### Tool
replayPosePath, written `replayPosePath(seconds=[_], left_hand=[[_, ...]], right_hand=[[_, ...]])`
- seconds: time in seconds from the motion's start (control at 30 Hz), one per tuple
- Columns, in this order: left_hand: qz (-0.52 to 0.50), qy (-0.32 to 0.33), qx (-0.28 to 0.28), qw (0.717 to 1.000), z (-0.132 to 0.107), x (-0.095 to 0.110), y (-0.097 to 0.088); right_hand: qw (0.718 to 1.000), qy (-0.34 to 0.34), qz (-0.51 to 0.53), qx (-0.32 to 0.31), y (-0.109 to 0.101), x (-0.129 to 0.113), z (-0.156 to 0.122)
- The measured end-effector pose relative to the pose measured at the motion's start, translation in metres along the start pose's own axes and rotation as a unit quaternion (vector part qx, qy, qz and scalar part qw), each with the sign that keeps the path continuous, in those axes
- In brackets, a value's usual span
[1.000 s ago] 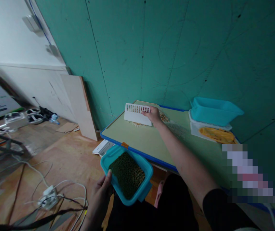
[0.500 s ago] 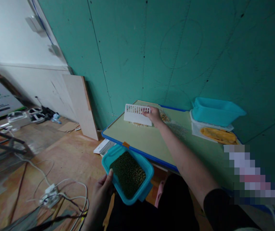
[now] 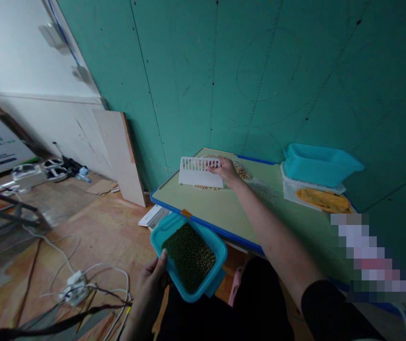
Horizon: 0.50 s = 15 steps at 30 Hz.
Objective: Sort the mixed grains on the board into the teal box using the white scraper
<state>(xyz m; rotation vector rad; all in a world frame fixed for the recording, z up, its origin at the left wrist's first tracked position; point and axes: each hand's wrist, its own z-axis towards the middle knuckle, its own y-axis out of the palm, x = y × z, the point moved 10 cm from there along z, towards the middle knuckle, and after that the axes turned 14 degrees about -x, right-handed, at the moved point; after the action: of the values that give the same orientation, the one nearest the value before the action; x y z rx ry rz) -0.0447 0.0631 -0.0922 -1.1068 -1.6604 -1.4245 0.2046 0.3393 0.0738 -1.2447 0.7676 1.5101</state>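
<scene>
The right arm reaches from the lower right across a pale green tabletop with blue edging (image 3: 210, 206), its forearm slanting up and away until the right hand (image 3: 227, 171) is over the far part of the surface. The left arm comes in low at the left, and the left hand (image 3: 153, 274) is in front of the table's near edge, thumb uppermost.

The right hand is closed on the right end of a flat white plastic scraper with a row of slots along its top (image 3: 201, 178), pinching it near the slots with the thumb on the near face. The scraper stands tilted, with tan beans (image 3: 205, 187) showing along its lower edge. The left hand clamps the left side of a turquoise plastic bin with rounded corners (image 3: 220, 255), thumb over the rim; its other fingers are mostly hidden.

This bin is held just below the table's near edge, beside an orange-brown patch on the edging (image 3: 185, 213). Inside lies a broad layer of small dark green beans (image 3: 183, 253), with paler tan ones (image 3: 206, 259) toward the right.

Just right of the right hand is a heap of tan and brown beans (image 3: 242, 170), and beside it a spread of fine whitish grains (image 3: 264, 190). Farther right, a second turquoise bin (image 3: 325, 166) sits on a white plastic container (image 3: 290, 190), its floor out of sight. A crumpled yellow-orange cloth item (image 3: 323, 200) lies against that container's near side.
</scene>
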Motion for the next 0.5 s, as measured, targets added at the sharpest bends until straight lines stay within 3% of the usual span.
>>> replayPosePath(seconds=[0.5], left_hand=[[-0.001,-0.011,0.0,1.0,0.0008,-0.0021,-0.0008]], right_hand=[[0.999,0.029,0.03,-0.009,0.0017,0.0051,-0.0024]])
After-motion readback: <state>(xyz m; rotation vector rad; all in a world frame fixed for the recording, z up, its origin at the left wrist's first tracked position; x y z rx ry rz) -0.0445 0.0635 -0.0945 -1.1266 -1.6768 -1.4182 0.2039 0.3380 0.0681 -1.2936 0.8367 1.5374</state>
